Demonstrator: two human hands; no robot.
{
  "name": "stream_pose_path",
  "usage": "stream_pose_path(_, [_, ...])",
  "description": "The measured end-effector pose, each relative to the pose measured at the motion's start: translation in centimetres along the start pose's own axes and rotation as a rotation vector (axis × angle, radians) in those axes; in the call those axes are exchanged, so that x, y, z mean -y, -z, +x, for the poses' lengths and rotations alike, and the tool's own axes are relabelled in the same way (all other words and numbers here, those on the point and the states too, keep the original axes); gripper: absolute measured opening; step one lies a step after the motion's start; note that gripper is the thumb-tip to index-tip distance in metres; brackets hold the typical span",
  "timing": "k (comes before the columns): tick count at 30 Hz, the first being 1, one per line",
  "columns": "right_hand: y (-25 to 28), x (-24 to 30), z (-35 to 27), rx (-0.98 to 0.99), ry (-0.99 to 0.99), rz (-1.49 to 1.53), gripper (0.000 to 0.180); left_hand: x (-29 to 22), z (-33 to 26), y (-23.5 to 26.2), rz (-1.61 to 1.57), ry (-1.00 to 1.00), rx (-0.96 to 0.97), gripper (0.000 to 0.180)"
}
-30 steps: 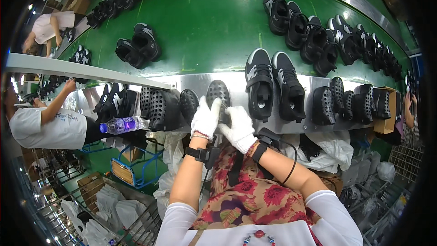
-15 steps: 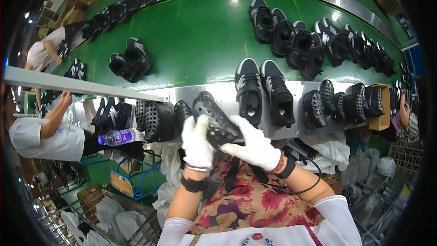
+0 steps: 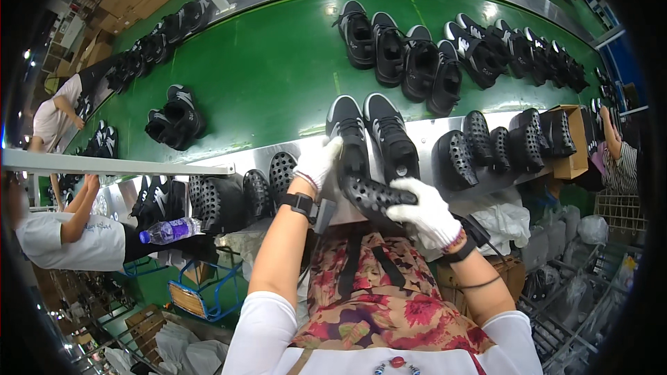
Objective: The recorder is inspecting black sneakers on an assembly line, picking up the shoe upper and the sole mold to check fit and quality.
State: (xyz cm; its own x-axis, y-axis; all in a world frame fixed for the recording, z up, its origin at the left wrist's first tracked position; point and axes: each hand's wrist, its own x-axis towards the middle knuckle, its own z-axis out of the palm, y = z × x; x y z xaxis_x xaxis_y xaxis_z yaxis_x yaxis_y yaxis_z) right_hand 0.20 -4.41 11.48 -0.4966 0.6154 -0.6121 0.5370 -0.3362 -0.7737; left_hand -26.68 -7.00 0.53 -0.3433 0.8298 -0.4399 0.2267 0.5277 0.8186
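Note:
Two black-and-grey sneakers stand side by side on the metal ledge in front of me, a left sneaker (image 3: 347,128) and a right sneaker (image 3: 390,132). My left hand (image 3: 320,162), white-gloved, is closed on the left sneaker's side, its fingers partly hidden. In my right hand (image 3: 425,214), also gloved, is a black perforated shoe form (image 3: 372,194), gripped at its right end. The form's other end lies by the sneakers' heels; whether it enters an opening I cannot tell. Another perforated form (image 3: 283,169) stands left of my left hand.
More perforated forms (image 3: 478,137) line the ledge at right, beside a cardboard box (image 3: 575,142). Several sneakers (image 3: 420,62) stand on the green table (image 3: 271,62). A bottle (image 3: 167,231) lies at left near a white bar (image 3: 118,163). Co-workers sit at both sides.
My hands have parted: the left moved to the left sneaker, the right keeps a perforated form. Another form now stands on the ledge at left. The whole view has shifted slightly.

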Motion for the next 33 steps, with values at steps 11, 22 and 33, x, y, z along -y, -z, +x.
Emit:
stream_pose_path(11, [0.8, -1.5, 2.8, -0.107, 0.174, -0.217, 0.052, -4.5, -0.3, 2.3, -0.312, 0.006, 0.109, 0.036])
stream_pose_path(22, [1.9, 1.6, 0.3, -0.126, 0.267, -0.429, 0.051, -2.8, -2.8, -2.4, 0.923, -0.507, -0.167, 0.068])
stream_pose_path(33, [-6.2, 1.1, 8.1, -0.370, 0.439, -0.817, 0.035, -2.1, -2.4, -1.5, 0.880, -0.582, -0.227, 0.024])
